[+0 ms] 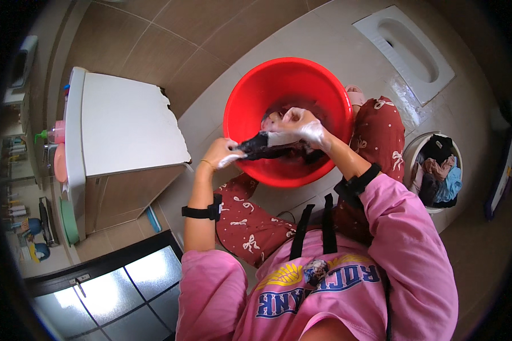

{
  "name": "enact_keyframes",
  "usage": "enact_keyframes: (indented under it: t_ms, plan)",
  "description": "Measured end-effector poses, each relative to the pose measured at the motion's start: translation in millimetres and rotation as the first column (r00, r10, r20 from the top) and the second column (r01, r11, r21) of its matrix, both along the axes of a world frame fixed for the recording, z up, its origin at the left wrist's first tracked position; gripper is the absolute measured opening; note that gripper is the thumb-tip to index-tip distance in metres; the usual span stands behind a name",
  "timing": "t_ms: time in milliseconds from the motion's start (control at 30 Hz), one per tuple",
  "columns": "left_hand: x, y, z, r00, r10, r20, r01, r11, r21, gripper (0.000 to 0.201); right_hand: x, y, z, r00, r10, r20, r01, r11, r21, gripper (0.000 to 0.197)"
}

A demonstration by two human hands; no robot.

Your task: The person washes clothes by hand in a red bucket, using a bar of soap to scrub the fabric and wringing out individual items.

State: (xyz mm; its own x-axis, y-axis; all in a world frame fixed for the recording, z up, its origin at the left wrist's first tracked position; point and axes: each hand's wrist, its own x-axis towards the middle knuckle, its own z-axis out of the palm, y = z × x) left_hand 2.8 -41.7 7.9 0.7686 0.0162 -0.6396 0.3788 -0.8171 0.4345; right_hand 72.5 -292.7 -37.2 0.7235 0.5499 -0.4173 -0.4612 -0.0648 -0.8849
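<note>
A large red plastic tub (249, 85) stands on the floor between my knees, with dark wet laundry and suds down inside it. Over its near left rim, a wet black cloth item (255, 146) with a pale band stretches between my hands; whether it is a sock or another small garment I cannot make out. My left hand (219, 153) pinches its dark end beside the rim. Fingers curled, my right hand (302, 126) grips the pale end above the tub. White foam covers parts of both hands.
To the right stands a white bucket (413, 166) of crumpled clothes. A squat toilet (412, 54) is set into the floor at far right. A white-topped cabinet (128, 125) with bottles and a green basin (69, 221) beside it occupies the left.
</note>
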Motion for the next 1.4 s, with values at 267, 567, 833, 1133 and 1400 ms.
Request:
enact_keyframes:
  t_ms: [267, 567, 833, 1133, 1400]
  plan:
    - [-16.7, -16.3, -35.3, 0.614, 0.737, -0.283, -0.214, -0.19, -0.958, 0.016, -15.5, 4.2, 11.6, 0.989, 0.149, 0.023, -0.15, 0.957, 0.248, 0.026]
    - [39.4, -197.1, -68.4, 0.326, 0.433, 0.841, -0.503, 0.832, -0.233, 0.025, -14.3, 15.0, -59.1, 0.876, 0.017, -0.482, 0.368, 0.623, 0.69, 0.025]
    - [29.3, -192.3, -54.8, 0.443, 0.1, 0.891, -0.063, 0.995, -0.08, 0.025, -18.8, 23.6, -106.8, 0.831, 0.13, -0.541, 0.497, 0.263, 0.827, 0.016]
    - [29.0, -173.8, -62.3, 0.485, 0.185, 0.855, -0.11, 0.982, -0.151, 0.032, -18.8, 24.7, -80.1, 0.946, -0.03, -0.324, 0.294, 0.508, 0.81, 0.022]
    - [48.1, -101.3, -66.0, 0.732, 0.422, 0.535, -0.436, 0.893, -0.109, 0.041, -30.1, 17.9, -6.0, 0.702, -0.005, -0.712, 0.45, 0.778, 0.439, 0.024]
